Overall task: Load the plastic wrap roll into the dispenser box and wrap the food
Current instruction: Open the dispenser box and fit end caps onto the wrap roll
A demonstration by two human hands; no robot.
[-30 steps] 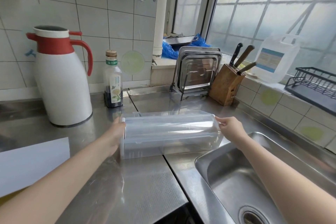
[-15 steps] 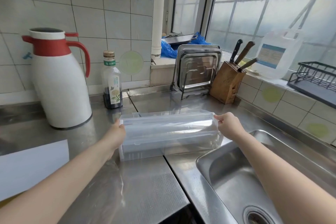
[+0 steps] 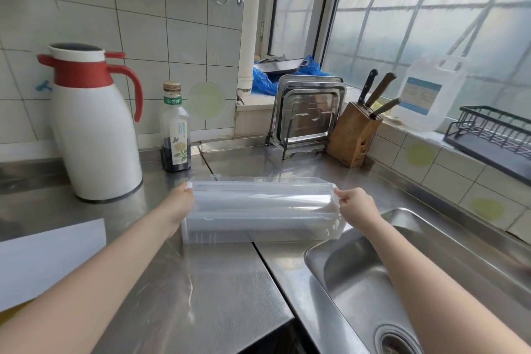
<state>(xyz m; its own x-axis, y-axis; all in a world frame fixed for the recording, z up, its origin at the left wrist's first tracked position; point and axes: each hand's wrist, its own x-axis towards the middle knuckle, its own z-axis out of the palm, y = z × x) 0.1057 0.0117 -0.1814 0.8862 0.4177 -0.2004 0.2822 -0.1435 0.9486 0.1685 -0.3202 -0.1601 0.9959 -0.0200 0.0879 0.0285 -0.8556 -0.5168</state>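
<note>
A clear plastic dispenser box point(image 3: 258, 231) lies lengthwise on the steel counter, its lid tipped back. The plastic wrap roll point(image 3: 263, 201) sits along the box's open top, level. My left hand point(image 3: 179, 204) grips the roll's left end. My right hand point(image 3: 355, 204) pinches its right end with curled fingers. No food is in view.
A white and red thermos jug point(image 3: 94, 129) and a dark sauce bottle point(image 3: 175, 129) stand behind the box. Steel trays point(image 3: 309, 112) and a knife block point(image 3: 355, 135) lean at the back. The sink point(image 3: 373, 282) opens at right. A white board point(image 3: 43, 259) lies at left.
Both hands have kept hold of the roll's ends over the box. The roll looks slightly higher along the open top; the camera has shifted a little.
</note>
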